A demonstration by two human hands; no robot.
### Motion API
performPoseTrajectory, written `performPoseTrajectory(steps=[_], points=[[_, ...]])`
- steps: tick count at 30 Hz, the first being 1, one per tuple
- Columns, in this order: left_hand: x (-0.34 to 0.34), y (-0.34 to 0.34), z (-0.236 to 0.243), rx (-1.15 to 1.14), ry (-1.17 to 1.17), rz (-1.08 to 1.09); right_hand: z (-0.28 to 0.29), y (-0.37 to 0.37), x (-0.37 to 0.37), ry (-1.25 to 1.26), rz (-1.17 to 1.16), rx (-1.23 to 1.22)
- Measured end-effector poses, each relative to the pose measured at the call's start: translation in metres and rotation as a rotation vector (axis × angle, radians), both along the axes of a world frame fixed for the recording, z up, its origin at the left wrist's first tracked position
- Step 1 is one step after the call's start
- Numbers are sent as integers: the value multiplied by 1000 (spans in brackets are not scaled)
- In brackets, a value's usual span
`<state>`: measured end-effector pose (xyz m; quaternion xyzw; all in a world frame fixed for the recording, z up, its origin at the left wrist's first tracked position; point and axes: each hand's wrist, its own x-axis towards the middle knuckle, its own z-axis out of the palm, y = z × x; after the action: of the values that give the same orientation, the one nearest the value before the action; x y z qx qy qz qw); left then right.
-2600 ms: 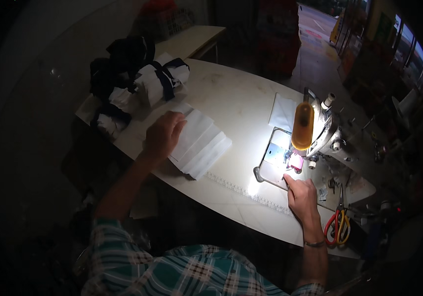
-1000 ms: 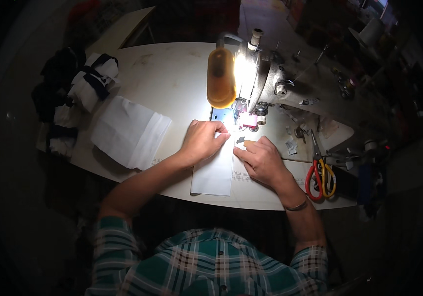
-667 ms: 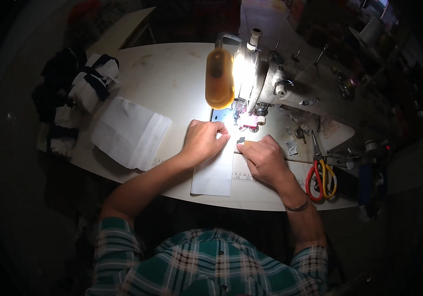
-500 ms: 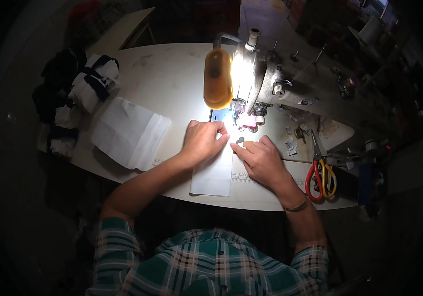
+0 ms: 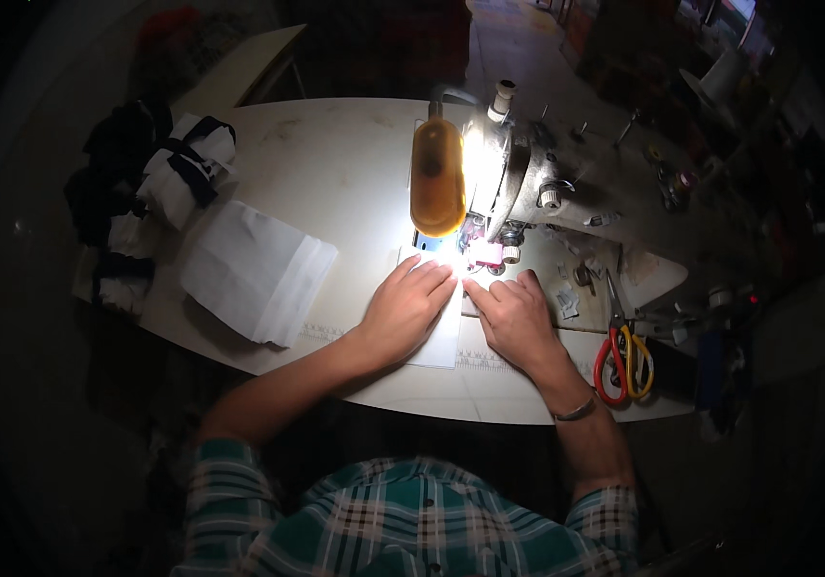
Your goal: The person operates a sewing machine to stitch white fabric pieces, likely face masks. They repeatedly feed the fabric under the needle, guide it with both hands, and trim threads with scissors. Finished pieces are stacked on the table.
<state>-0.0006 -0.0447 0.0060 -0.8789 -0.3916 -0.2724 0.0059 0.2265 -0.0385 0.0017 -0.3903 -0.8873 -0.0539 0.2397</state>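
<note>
A narrow white fabric piece (image 5: 443, 348) lies below the needle area of a sewing machine (image 5: 520, 178), by its pink presser-foot part (image 5: 485, 253). My left hand (image 5: 406, 310) rests flat on this fabric, fingers stretched toward the brightly lit needle area. Close on the other side, my right hand (image 5: 520, 322) points its index finger at the fabric's right edge. Its remaining fingers are curled, and whatever they may hold is hidden. Glare washes out detail around the needle.
An orange-covered lamp (image 5: 438, 183) hangs left of the needle. Scissors (image 5: 614, 351) with red and yellow handles lie at the right, near small scraps (image 5: 568, 300). A white fabric stack (image 5: 256, 272) lies at the left, beside dark-and-white cloth bundles (image 5: 181, 173).
My left hand has gone from a pinch at the fabric's edge to lying flat over it. The small dark piece at my right fingertips no longer shows. The view has shifted slightly.
</note>
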Motion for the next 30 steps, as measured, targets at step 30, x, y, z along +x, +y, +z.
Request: performPoseTrajectory(steps=[30], points=[[-11, -10, 15, 44, -34, -249, 5, 0, 4, 7, 52, -46]])
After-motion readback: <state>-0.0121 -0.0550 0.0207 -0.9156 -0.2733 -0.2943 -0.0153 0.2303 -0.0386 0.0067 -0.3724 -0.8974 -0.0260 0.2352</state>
